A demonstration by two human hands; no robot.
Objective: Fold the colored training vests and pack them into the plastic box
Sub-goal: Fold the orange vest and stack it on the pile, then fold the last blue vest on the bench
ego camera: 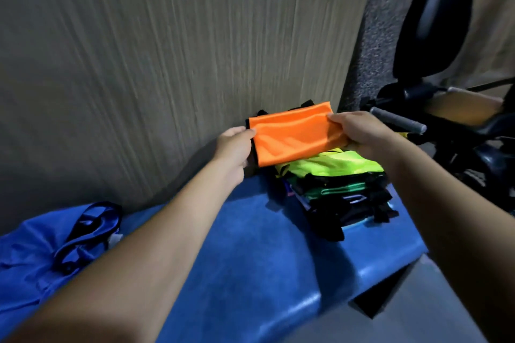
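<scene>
A folded orange vest (292, 133) with black trim is held just above a stack of folded vests (337, 186), whose top one is neon yellow-green. My left hand (234, 150) pinches the orange vest's left edge. My right hand (359, 131) grips its right edge. The stack rests on a blue surface (250, 259) close to the wall. No plastic box is visible.
An unfolded blue vest (41, 253) with dark trim lies at the lower left on the blue surface. A wood-grain panel (167, 50) rises directly behind. Black exercise equipment with a grey handle (398, 120) stands at the right. Grey floor shows at the lower right.
</scene>
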